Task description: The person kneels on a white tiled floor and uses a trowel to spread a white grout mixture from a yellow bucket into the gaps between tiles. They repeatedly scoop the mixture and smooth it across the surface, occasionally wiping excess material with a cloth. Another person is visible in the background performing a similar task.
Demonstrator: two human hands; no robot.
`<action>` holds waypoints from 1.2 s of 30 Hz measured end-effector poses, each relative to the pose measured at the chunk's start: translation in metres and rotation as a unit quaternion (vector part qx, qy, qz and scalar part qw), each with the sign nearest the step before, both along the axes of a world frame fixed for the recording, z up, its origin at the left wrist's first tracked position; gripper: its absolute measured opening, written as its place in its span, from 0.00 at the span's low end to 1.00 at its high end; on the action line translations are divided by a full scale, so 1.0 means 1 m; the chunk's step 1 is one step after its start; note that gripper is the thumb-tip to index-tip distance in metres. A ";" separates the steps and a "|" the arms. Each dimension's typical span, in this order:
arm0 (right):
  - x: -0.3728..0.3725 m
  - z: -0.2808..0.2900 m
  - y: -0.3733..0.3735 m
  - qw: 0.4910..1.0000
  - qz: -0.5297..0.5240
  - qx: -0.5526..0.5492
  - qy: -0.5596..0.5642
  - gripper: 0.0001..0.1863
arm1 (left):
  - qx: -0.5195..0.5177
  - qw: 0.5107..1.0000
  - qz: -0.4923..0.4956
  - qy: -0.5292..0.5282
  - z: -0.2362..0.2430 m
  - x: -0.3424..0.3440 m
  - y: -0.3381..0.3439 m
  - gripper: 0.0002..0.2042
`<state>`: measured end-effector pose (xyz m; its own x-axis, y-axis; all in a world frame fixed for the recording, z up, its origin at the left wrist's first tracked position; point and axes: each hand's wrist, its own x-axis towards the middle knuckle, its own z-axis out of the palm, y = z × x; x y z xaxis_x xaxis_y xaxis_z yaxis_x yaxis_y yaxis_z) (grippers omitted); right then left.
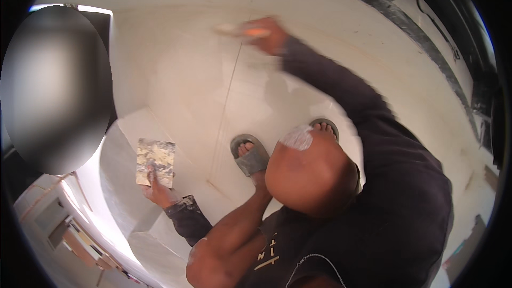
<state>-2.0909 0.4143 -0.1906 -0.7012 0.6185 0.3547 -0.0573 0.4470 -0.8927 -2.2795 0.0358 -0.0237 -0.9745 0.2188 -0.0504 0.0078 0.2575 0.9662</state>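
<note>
My left hand [160,194] grips a small square board [155,156] by its lower edge, with the thumb lying over its face. The board is mottled pale yellow and grey, as if smeared. Farther out, my right arm reaches up and across the pale tiled surface. My right hand [271,33] is closed round a slim tool with an orange part [255,32] and a pale end [226,29] pointing left. Motion smears that tool, so its exact kind is unclear. Whether its end touches the surface I cannot tell.
My feet in dark green slides [249,156] stand on pale tiles with a thin dark seam [230,88]. A dark strip [426,42] curves along the right. A blurred grey oval [56,90] covers the far left. Wood pieces [80,245] lie at lower left.
</note>
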 end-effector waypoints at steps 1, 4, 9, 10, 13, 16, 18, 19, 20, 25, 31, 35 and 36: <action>0.074 -0.033 0.014 0.995 -0.006 0.092 0.027 0.13 | 0.006 0.999 0.025 -0.019 -0.005 0.005 0.002 0.18; 0.263 -0.003 -0.037 0.887 -0.273 0.131 -0.348 0.11 | -0.014 0.996 0.044 -0.073 -0.027 -0.010 -0.010 0.19; 0.304 0.004 -0.091 0.624 -0.435 0.014 -0.649 0.16 | -0.013 0.992 0.041 -0.121 -0.038 -0.018 -0.004 0.17; 0.265 -0.016 -0.099 0.680 -0.390 0.074 -0.616 0.17 | -0.004 0.994 0.031 -0.108 -0.034 -0.015 -0.004 0.17; 0.091 -0.027 -0.087 0.863 -0.301 0.045 -0.404 0.13 | -0.031 0.997 0.019 -0.069 0.002 -0.004 0.019 0.17; -0.110 -0.006 -0.075 0.943 -0.162 0.005 -0.290 0.05 | -0.035 0.999 -0.002 -0.020 0.020 -0.005 0.026 0.17; -0.186 0.024 -0.061 0.976 -0.134 -0.069 -0.159 0.07 | -0.015 1.000 -0.020 -0.016 0.011 -0.004 0.029 0.17; -0.193 0.012 -0.039 0.984 -0.121 -0.080 -0.102 0.07 | 0.004 0.999 -0.027 -0.016 0.004 -0.003 0.036 0.16; -0.201 -0.016 -0.009 0.989 -0.107 -0.093 -0.050 0.08 | 0.018 0.999 -0.036 -0.021 -0.006 -0.003 0.043 0.16; -0.139 -0.004 -0.083 0.970 0.189 0.046 -0.144 0.08 | 0.015 0.998 0.059 0.010 0.000 -0.009 0.011 0.16; -0.134 -0.077 0.093 0.960 0.197 0.087 -0.178 0.04 | -0.015 0.993 0.116 0.008 -0.019 -0.009 -0.002 0.16; -0.140 -0.048 0.074 0.878 0.022 0.287 -0.383 0.06 | 0.028 0.990 0.135 -0.015 -0.029 -0.009 -0.002 0.16; -0.139 -0.058 0.033 0.873 0.122 0.309 -0.358 0.07 | 0.020 0.991 0.131 -0.030 -0.027 -0.008 0.000 0.16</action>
<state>-2.2296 0.4472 -0.2483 -0.9639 0.2657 -0.0148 0.2554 0.9079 -0.3323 -2.2874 0.0361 -0.0511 -0.9936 -0.0388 -0.1057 -0.1114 0.2037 0.9727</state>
